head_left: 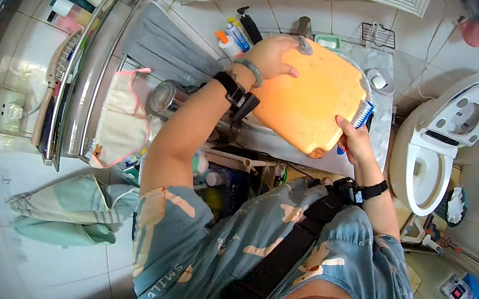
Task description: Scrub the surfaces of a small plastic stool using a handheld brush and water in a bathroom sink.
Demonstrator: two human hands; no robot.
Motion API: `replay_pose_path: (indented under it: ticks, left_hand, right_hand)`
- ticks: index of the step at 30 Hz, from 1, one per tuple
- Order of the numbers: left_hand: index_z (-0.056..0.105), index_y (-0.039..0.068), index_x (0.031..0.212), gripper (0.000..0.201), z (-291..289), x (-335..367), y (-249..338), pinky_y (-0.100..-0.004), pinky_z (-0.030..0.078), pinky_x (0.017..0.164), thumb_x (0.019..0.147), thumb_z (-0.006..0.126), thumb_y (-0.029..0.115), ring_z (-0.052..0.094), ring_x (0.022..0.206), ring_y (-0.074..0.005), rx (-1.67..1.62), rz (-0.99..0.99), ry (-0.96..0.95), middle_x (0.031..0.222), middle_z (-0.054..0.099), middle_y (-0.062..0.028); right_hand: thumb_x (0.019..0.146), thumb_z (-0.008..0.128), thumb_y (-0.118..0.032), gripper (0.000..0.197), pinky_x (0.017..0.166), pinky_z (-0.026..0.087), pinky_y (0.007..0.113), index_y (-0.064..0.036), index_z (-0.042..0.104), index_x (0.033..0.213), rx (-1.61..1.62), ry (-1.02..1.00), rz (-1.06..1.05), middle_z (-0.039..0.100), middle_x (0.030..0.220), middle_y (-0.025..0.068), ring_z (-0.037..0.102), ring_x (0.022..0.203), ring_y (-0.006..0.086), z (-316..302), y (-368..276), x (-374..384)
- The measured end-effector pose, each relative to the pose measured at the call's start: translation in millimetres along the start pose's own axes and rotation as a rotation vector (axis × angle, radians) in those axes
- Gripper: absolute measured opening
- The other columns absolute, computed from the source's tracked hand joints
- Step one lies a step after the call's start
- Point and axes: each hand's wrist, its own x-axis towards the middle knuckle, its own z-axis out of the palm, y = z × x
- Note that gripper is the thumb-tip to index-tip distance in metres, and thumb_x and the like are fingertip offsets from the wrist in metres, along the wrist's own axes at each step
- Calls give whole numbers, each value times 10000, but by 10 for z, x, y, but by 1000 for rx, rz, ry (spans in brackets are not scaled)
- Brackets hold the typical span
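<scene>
A broad orange plastic panel [307,101] with rounded, notched corners is tilted over the washbasin in front of me. My left hand [274,56] grips its upper left side, thumb lying across the face and other fingers partly hidden. Beside those fingertips is a small grey lump [304,46]; I cannot tell what it is. At the lower right edge, my right hand [355,141] is closed with its thumb on the panel. A blue brush [363,114] with white bristles sticks up from that hand, its handle held along with the panel edge.
Bottles [231,42] stand behind my left hand, near the faucet [305,26]. Right of the basin are a small round dish [379,81] and a white toilet [429,161]. On the left, a grey towel [171,45] and a pale cloth [122,115] hang from a metal rack.
</scene>
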Motion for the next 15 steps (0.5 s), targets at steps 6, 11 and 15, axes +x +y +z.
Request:
replay_pose_path:
  ticks: [6, 11, 15]
  left_hand:
    - [487, -23, 1211, 578, 252, -288, 149, -373, 325, 1029, 756, 658, 288, 391, 1233, -323, 162, 272, -160, 1275, 467, -198]
    - [470, -35, 1224, 613, 150, -76, 128, -367, 324, 1026, 768, 658, 329, 392, 1228, -336, 174, 77, -4, 1268, 462, -221]
    - [455, -65, 1223, 649, 28, 198, 5, -361, 317, 1029, 782, 647, 371, 370, 1242, -343, 17, 12, -189, 1279, 439, -240]
  right_hand:
    - [807, 647, -195, 242, 319, 281, 226, 2, 536, 895, 41, 50, 22, 553, 624, 63, 391, 363, 94, 0, -45, 78]
    - [806, 647, -194, 276, 319, 278, 219, 6, 514, 942, 13, 41, 57, 545, 636, 59, 386, 363, 92, 37, -36, 45]
    - [809, 640, -196, 266, 325, 278, 211, 2, 520, 940, 8, 33, 22, 545, 648, 51, 395, 380, 88, -19, 0, 43]
